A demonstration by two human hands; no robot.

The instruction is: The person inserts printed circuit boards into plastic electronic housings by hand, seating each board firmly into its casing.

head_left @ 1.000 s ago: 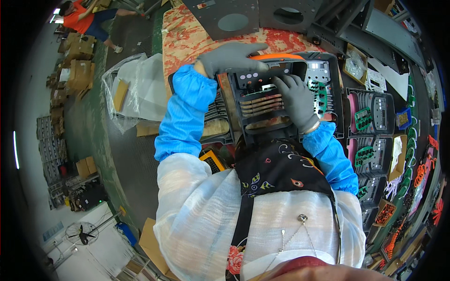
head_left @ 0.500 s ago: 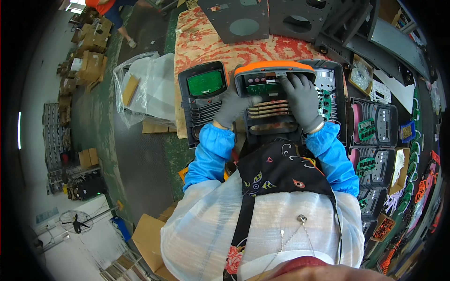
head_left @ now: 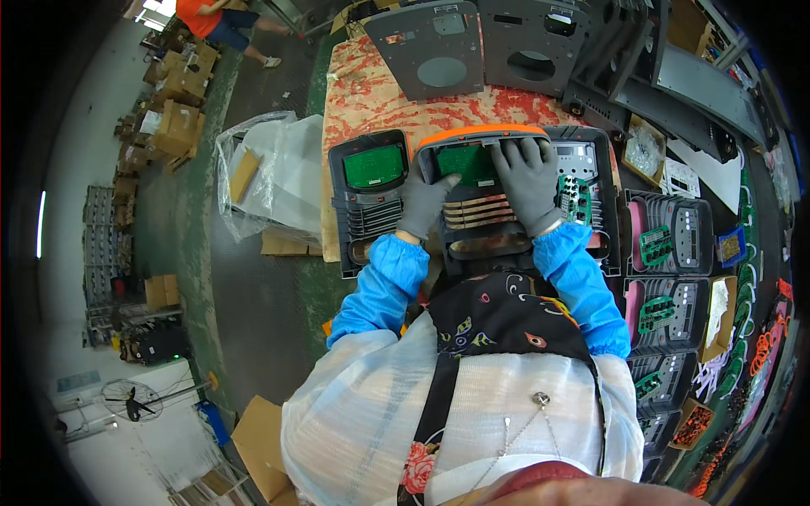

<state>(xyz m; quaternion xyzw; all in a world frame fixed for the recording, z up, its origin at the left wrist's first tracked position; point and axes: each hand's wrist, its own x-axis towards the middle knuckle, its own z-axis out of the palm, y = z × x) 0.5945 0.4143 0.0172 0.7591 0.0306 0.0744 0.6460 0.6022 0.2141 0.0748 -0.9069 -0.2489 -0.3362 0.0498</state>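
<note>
In front of me stands a black plastic housing (head_left: 489,244) with an orange rim (head_left: 481,131) and horizontal slats. A green circuit board (head_left: 462,165) lies inside its upper recess. My left hand (head_left: 424,201), in a grey glove, grips the housing's left side, thumb reaching in over the board's lower edge. My right hand (head_left: 530,187), also gloved, is at the board's right end, fingers bent over it; its fingertips are partly hidden. A similar housing with a green board (head_left: 374,167) stands to the left. Another, with a populated green board (head_left: 575,200), stands to the right.
More black housings (head_left: 688,236) with small boards line the right side. Dark metal panels (head_left: 439,51) stand at the table's far edge. A plastic-wrapped stack (head_left: 283,173) is left of the red-patterned table (head_left: 359,93). Another person (head_left: 224,25) is at the far left.
The board in the middle housing now shows a plainer green face, with the row of components no longer visible. My left thumb has moved onto its lower edge; my right hand stays at its right end.
</note>
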